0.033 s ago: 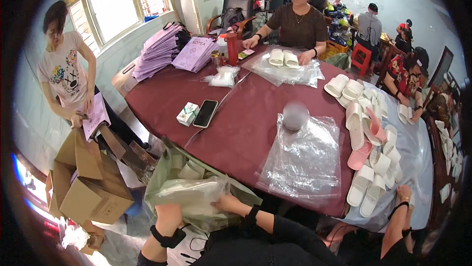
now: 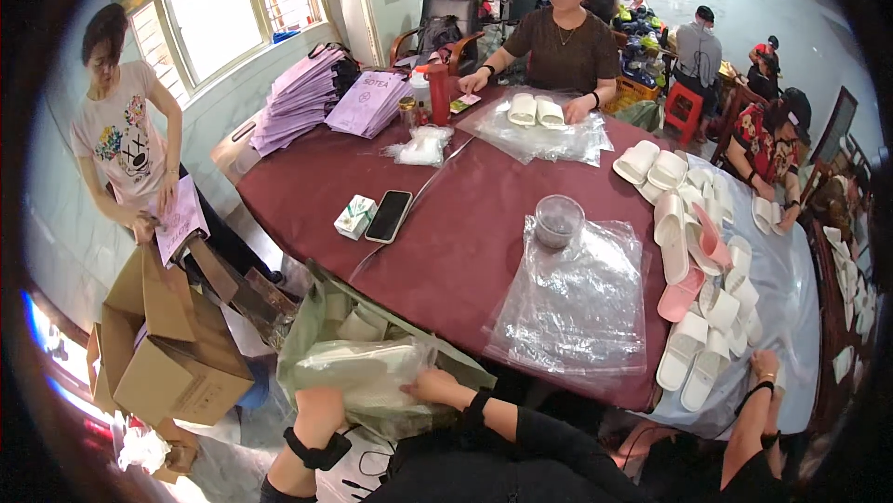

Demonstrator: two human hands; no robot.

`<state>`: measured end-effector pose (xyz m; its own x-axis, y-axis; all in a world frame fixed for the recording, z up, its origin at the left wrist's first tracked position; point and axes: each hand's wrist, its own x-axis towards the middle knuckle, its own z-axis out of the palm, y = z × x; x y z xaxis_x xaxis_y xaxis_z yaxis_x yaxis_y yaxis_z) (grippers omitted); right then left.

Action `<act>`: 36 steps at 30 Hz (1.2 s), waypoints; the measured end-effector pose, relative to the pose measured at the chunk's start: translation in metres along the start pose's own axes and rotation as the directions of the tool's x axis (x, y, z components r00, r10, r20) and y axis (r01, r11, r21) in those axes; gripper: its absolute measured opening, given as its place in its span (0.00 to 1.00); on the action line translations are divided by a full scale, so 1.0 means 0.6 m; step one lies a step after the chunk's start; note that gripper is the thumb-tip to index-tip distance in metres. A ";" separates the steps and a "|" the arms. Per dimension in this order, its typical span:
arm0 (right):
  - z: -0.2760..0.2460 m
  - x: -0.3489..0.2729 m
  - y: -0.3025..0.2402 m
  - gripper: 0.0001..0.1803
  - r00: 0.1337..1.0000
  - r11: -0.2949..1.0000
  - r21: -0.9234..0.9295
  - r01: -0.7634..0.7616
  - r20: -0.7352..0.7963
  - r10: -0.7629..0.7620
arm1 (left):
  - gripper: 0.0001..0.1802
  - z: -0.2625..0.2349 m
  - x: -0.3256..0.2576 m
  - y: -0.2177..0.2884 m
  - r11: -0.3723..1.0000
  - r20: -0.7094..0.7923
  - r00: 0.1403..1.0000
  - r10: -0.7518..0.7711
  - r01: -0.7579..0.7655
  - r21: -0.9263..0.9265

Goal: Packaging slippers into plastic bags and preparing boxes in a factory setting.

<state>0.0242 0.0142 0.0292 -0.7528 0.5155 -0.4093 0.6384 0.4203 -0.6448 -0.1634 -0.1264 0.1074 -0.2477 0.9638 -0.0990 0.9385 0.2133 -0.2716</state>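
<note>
My left hand (image 2: pixel 319 407) and my right hand (image 2: pixel 430 383) both hold a clear plastic pack of white slippers (image 2: pixel 365 368), low down by the near edge of the table. The left hand grips its left end and is partly hidden by the plastic. On its right end, my right hand's fingers curl over the pack. The pack lies in the mouth of a large pale green sack (image 2: pixel 312 317) that has more packed white slippers inside. Both my wrists wear black bands.
A maroon table (image 2: pixel 465 243) carries a stack of clear bags (image 2: pixel 577 312), a clear cup (image 2: pixel 558 220), a phone (image 2: pixel 389 216), a small box (image 2: pixel 355 217) and several white and pink slippers (image 2: pixel 693 266). A co-worker's hand (image 2: pixel 765 365) rests at right. Cardboard boxes (image 2: pixel 172 354) stand at left beside a standing person (image 2: pixel 126 145).
</note>
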 end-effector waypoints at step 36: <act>-0.016 -0.115 0.099 0.09 0.711 0.825 -0.398 -0.400 -0.703 0.006 | 0.32 0.167 0.242 0.050 0.935 0.718 0.603 0.347 -0.165 -0.314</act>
<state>0.1154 0.0107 0.0255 -0.4189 0.8940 0.1593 0.8921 0.4378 -0.1114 -0.1952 0.0038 -0.0108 0.0036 0.5406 -0.8413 0.9939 0.0907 0.0625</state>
